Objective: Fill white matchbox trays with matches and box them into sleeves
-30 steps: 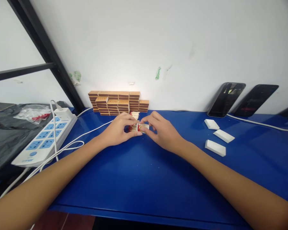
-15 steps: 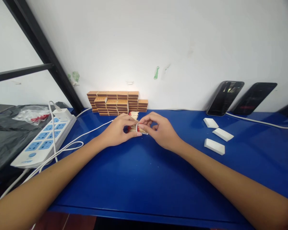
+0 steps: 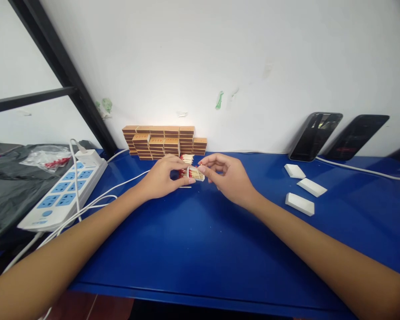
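Two hands on one match tray, frame centre
Your left hand and right hand fingers pinch opposite ends of the small white cardboard tray of red-tipped matches.

We see a smooth, glossy blue table, matt cardboard matchboxes, wooden matches, and a shiny white plastic power strip.

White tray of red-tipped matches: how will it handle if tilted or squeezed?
The small white cardboard tray of red-tipped matches: likely light, left hand and right hand hold it by fingertips. Open top, so sticks may spill if tilted. Thin walls probably crush.
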The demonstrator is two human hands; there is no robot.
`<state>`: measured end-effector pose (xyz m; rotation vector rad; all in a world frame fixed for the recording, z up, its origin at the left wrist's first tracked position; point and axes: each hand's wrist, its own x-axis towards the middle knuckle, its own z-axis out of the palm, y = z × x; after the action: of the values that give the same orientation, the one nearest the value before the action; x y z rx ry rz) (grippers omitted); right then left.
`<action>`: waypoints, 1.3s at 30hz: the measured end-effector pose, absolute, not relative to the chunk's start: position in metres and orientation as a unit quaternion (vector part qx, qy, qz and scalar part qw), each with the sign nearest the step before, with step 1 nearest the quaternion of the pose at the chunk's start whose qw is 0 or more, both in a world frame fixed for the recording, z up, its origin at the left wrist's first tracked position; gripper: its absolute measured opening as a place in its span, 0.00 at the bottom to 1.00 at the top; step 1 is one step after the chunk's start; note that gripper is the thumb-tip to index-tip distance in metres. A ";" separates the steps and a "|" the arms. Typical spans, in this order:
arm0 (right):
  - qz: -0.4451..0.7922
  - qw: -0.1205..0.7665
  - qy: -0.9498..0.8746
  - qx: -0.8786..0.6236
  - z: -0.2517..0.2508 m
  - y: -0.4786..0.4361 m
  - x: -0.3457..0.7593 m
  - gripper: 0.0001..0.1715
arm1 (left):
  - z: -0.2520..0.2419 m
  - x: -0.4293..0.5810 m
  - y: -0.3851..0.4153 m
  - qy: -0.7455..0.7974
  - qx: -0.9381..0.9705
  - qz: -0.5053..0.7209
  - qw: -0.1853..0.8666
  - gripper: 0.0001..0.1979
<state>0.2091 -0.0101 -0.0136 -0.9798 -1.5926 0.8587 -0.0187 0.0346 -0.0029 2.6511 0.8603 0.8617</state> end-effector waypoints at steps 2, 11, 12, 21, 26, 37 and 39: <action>0.299 0.505 -0.695 -0.415 -0.016 -0.013 0.207 0.14 | -0.003 -0.023 0.040 0.322 0.891 0.307 0.085 0.19; 0.180 0.341 -0.834 -0.394 -0.038 -0.011 0.184 0.04 | -0.006 -0.034 0.054 0.370 0.863 0.341 0.045 0.21; 0.182 0.338 -0.836 -0.393 -0.039 -0.010 0.184 0.04 | -0.006 -0.034 0.053 0.370 0.863 0.341 0.045 0.21; 0.183 0.283 -0.825 -0.455 -0.037 -0.009 0.188 0.06 | -0.006 -0.031 0.051 0.354 0.872 0.333 0.056 0.20; 0.183 0.272 -0.836 -0.440 -0.035 -0.012 0.193 0.06 | -0.007 -0.031 0.050 0.356 0.875 0.322 0.061 0.20; 0.097 0.378 -0.787 -0.478 -0.027 -0.003 0.213 0.02 | -0.011 -0.020 0.041 0.307 0.894 0.316 0.079 0.19; 0.095 0.373 -0.792 -0.474 -0.028 -0.004 0.213 0.02 | -0.011 -0.017 0.037 0.304 0.891 0.323 0.096 0.18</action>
<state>0.2130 -0.0039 -0.0276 -1.2147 -2.0282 0.2428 -0.0170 0.0369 -0.0108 2.6397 0.9014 0.9555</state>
